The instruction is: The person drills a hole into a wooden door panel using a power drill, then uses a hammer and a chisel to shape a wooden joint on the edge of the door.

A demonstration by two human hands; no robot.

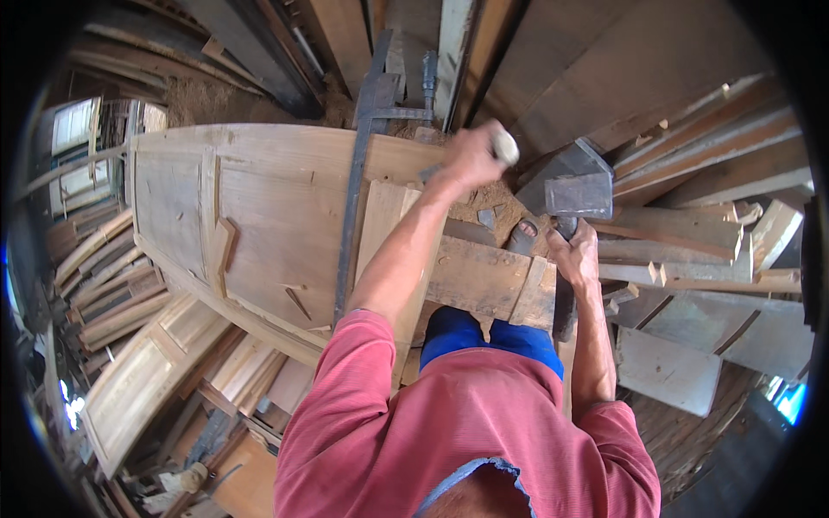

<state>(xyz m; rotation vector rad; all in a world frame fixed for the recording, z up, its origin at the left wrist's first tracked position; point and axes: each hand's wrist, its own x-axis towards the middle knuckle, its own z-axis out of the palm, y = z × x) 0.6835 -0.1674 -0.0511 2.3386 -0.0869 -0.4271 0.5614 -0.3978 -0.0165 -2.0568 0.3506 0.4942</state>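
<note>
My left hand (471,157), slightly blurred, is closed round a tool handle with a pale, rounded end (503,147). The rest of that tool is hidden, so I cannot tell its kind. It is held above the right end of a large wooden panel door (285,194). In my right hand (573,250) is a mallet (579,196) with a blocky grey head, gripped on the handle just below it; the handle runs down toward my leg. A long dark bar clamp (351,198) crosses the door to the left of my left forearm.
Under and before my knees lies a wooden board (475,278), with sawdust around my foot (522,235). Stacked timber (708,151) lies on the right. Another panelled door (155,371) leans at lower left among wood pieces. A small offcut (224,246) rests on the clamped door.
</note>
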